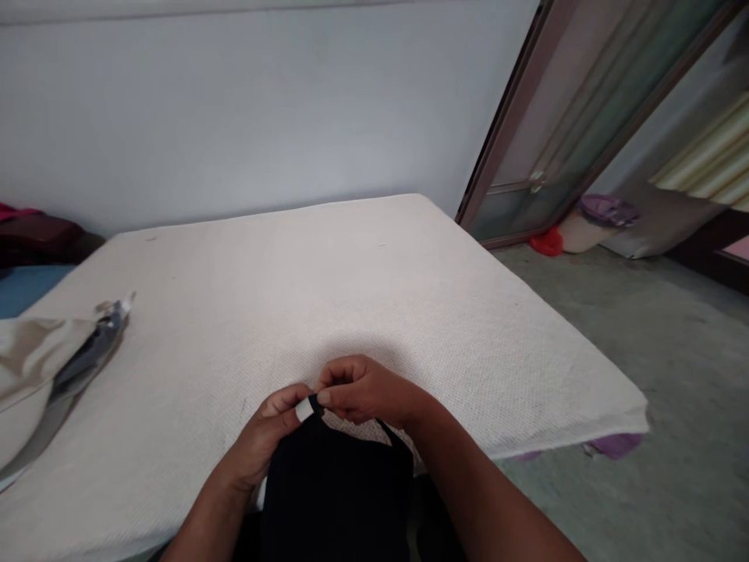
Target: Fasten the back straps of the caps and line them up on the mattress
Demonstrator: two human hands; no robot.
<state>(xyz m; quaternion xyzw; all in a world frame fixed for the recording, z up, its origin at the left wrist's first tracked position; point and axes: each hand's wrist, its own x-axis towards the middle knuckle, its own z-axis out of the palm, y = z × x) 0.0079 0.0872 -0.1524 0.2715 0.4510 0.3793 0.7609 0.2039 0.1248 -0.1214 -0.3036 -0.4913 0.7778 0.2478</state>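
Although its lower part is cut off, the dark cloth [342, 499] lies at the near edge of the pale bed [380, 289]
From left to right: a pale bundle [44, 343], cut off by the frame; the left hand [263, 433], its fingers closed on the cloth's upper corner and a white tag [304, 409]; the right hand [374, 390], thumb and fingers pinching the same corner. Handling appears under way: the corner is gripped and the tag seems attached, but what is left cannot be judged; fingertips hide part of the pinched spot, and the cloth's folds are hard to make out
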